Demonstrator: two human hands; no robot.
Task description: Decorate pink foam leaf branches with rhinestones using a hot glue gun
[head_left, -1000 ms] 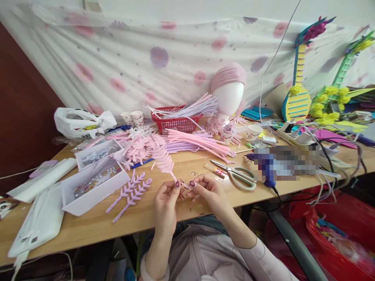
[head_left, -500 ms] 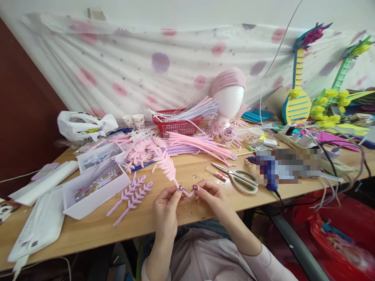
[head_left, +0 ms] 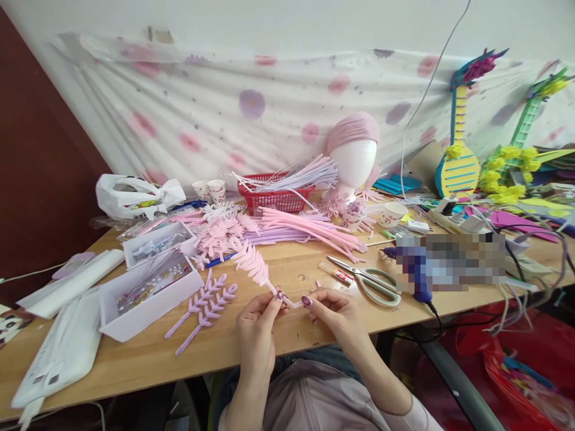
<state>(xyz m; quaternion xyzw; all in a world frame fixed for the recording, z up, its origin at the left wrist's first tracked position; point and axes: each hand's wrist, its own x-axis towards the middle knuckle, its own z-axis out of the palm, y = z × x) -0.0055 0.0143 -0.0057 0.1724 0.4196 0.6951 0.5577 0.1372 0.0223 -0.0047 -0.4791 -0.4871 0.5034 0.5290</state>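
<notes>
A pink pipe-cleaner leaf (head_left: 251, 264) with looped, fuzzy sides points up and left from my left hand (head_left: 259, 323). That hand pinches its stem between thumb and fingers. A short bent length of pale pink pipe cleaner (head_left: 294, 304) runs from there to my right hand (head_left: 335, 312), which grips its other end at the fingertips. Two lilac pipe-cleaner sprigs (head_left: 205, 310) lie flat on the table to the left. Scissors (head_left: 377, 286) with pale green handles rest to the right, beside a small glue tube (head_left: 336, 273).
Bundles of pink pipe cleaners (head_left: 309, 228) lie behind my hands, before a red basket (head_left: 276, 202). White boxes (head_left: 150, 308) of beads stand left. A foam head (head_left: 354, 158) stands at the back. A blue glue gun (head_left: 420, 278) and cables lie right.
My right hand has moved slightly away from the left, and the bent pipe-cleaner length between them shows more. The view has shifted a little, so the scene sits lower.
</notes>
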